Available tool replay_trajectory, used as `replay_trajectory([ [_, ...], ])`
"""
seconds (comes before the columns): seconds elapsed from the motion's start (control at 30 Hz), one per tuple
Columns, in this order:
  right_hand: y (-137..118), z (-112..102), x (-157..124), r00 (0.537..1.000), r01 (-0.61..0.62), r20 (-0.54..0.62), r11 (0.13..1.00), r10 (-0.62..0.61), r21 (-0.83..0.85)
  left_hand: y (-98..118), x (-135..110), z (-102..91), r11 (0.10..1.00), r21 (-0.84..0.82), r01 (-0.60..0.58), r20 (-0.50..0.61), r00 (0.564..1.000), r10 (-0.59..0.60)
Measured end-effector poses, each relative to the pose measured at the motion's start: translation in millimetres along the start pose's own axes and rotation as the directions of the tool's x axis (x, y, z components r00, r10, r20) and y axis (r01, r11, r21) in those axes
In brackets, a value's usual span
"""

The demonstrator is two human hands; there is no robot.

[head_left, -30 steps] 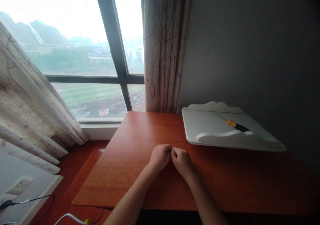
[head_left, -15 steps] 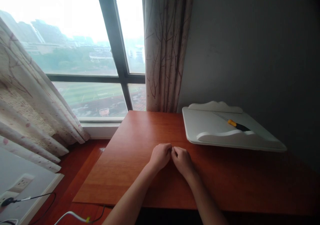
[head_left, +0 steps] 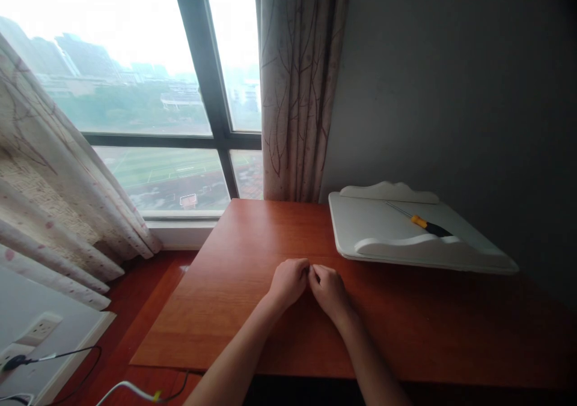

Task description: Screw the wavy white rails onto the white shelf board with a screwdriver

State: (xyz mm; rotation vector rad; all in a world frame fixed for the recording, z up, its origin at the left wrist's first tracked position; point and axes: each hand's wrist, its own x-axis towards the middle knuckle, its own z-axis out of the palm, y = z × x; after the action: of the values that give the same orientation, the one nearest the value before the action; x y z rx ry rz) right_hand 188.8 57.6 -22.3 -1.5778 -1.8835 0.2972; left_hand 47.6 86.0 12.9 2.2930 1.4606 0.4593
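My left hand point(head_left: 290, 281) is closed, its curled fingers meeting those of my right hand point(head_left: 328, 287), which is closed too. The two touch at the knuckles over the middle of the reddish-brown wooden table point(head_left: 216, 310). Whatever the fingers may hold is hidden from this angle. Beyond my right hand, a screwdriver point(head_left: 426, 223) with a yellow and black handle lies on a white board point(head_left: 365, 220) with wavy raised edges. Neither hand touches the board or the screwdriver.
A large window point(head_left: 153, 93) stands beyond the table, between a left curtain point(head_left: 54, 172) and a right curtain point(head_left: 297, 81). A grey wall point(head_left: 442, 81) rises behind the board. At lower left are a wall socket point(head_left: 41, 329), a black plug point(head_left: 15, 363) and a white cable point(head_left: 124, 385).
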Motion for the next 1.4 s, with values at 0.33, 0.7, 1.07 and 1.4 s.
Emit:
replay_trajectory([
  [0.33, -1.5, -0.4, -0.1, 1.0, -0.009, 0.005, 1.0, 0.009, -0.009, 1.7, -0.4, -1.9, 1.0, 0.019, -0.004, 0.004, 1.0, 0.004],
  [0.7, -1.1, -0.2, -0.2, 1.0, -0.003, 0.011, 1.0, 0.003, -0.03, 1.7, 0.0, -1.8, 1.0, 0.028, -0.005, 0.015, 1.0, 0.005],
  [1.07, -1.0, -1.0, 0.2, 1.0, -0.014, 0.016, 0.999, 0.015, -0.042, 3.8, -0.3, -3.5, 0.999, 0.033, 0.0, 0.018, 1.0, 0.0],
  [1.4, -6.2, -5.6, 0.3, 1.0, -0.024, 0.016, 0.998, 0.025, -0.058, 5.8, -1.0, -6.6, 0.999, 0.032, -0.001, 0.028, 1.0, 0.0],
])
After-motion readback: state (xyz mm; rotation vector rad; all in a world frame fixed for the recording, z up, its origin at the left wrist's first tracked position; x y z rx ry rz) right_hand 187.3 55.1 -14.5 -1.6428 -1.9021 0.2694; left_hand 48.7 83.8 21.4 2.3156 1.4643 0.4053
